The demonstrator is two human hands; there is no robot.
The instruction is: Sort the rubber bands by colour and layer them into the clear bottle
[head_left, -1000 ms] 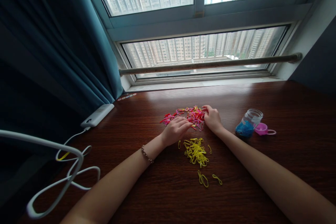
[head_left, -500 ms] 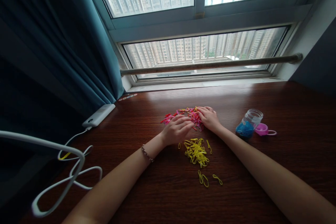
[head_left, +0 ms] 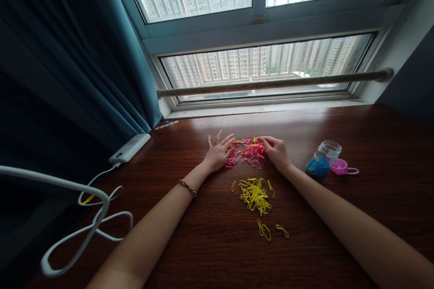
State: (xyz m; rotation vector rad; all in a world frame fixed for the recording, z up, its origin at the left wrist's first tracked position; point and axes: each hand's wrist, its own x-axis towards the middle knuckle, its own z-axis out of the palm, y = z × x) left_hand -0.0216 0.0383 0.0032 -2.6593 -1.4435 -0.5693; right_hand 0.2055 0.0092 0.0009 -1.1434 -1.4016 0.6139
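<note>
My left hand point(head_left: 218, 153) lies at the left side of a mixed pile of pink and red rubber bands point(head_left: 249, 151), fingers spread and touching its edge. At the pile's right side is my right hand point(head_left: 276, 152), with thumb and forefinger pinched together at the bands; whatever is between the fingertips is too small to make out. A few yellow bands show among the pink ones near those fingertips. Closer to me lies a heap of yellow rubber bands point(head_left: 255, 197), with several loose ones around it.
Right of my right hand, a clear jar point(head_left: 323, 158) holding blue bands leans tilted beside a pink lid point(head_left: 340, 167) with a loop. A white power bank point(head_left: 129, 148) and its looped white cable point(head_left: 101, 230) lie left. The window sill borders the table's far side.
My left hand has moved left off the middle of the pink pile and spread its fingers. My right hand has shifted slightly right and its fingers have closed to a pinch. The pink pile is more compact.
</note>
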